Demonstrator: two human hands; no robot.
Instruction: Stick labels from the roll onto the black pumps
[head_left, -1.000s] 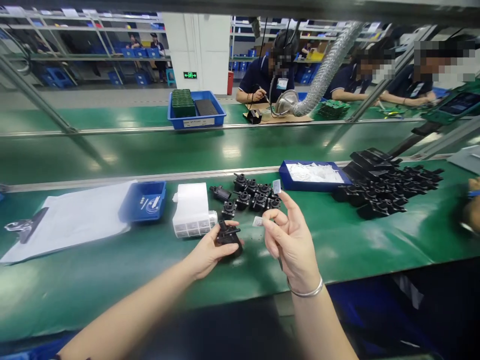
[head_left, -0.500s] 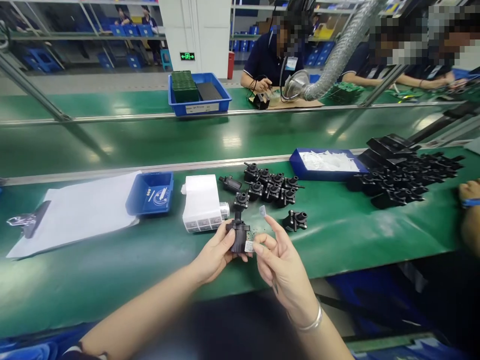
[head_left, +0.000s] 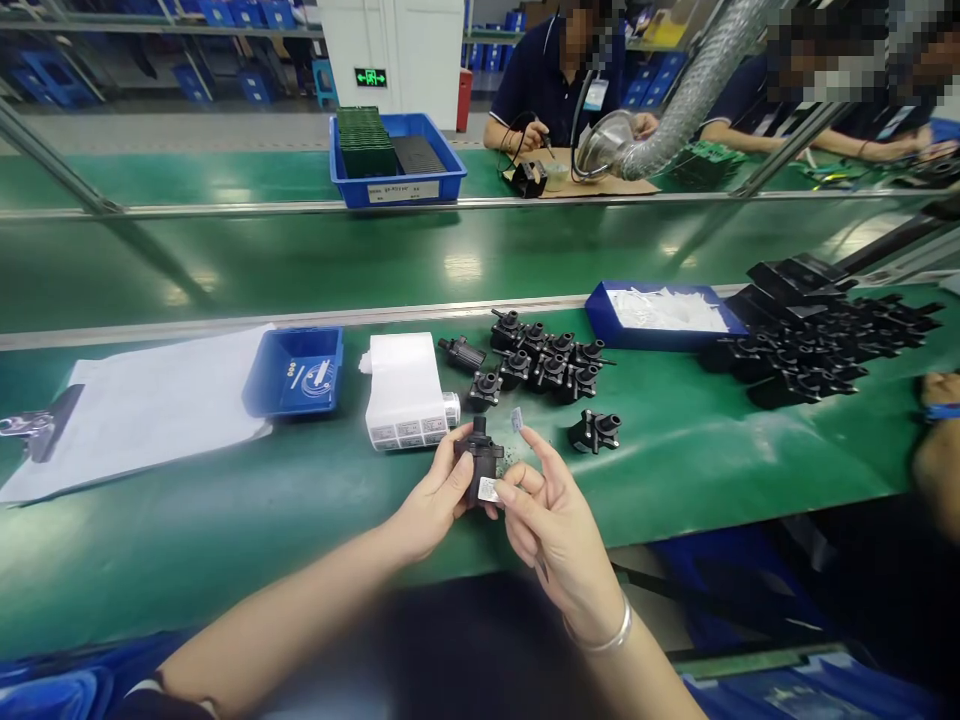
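Standing upright in left grip (head_left: 433, 503), black part (head_left: 480, 460); right grip (head_left: 553, 535) pinches label (head_left: 488, 490).

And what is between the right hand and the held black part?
In the head view, a white label, pinched by the right hand, overlaps the black part; contact is unclear.

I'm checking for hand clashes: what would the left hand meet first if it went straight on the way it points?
Probably the right hand, pinching a white label at the black part the left hand holds; one view leaves depth unclear.
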